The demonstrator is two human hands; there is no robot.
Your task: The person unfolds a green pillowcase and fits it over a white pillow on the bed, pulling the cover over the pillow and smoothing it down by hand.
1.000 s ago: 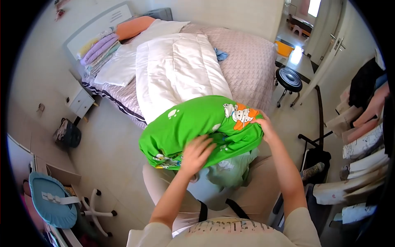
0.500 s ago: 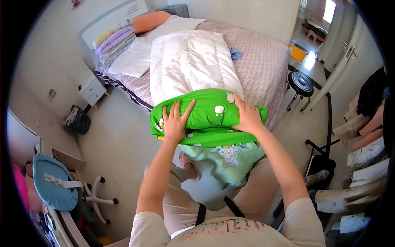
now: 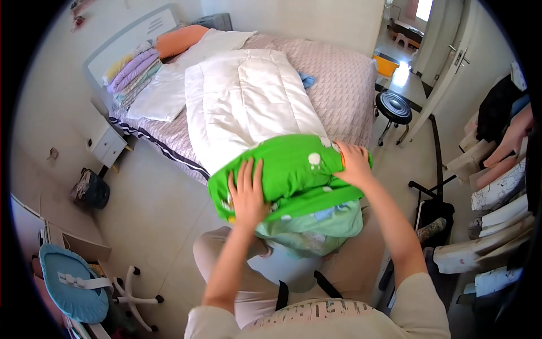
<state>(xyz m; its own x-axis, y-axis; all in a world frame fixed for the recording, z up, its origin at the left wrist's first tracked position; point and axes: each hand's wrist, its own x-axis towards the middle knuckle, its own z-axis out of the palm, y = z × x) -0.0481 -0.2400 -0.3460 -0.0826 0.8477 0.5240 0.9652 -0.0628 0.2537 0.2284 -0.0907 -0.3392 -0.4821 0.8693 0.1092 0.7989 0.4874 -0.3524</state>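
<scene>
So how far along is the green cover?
Looks done: the white quilt is laid out on the bed. In hand: the green cover, bunched at the quilt's near end, with the left hand and right hand on it. Probably left: covering the rest, since most of the quilt shows white.

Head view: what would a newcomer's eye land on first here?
Probably the bright green patterned cloth, bunched at the bed's near edge under the left hand and right hand. Next, the white quilt spread beyond it on the bed, then the orange pillow near the headboard.
</scene>
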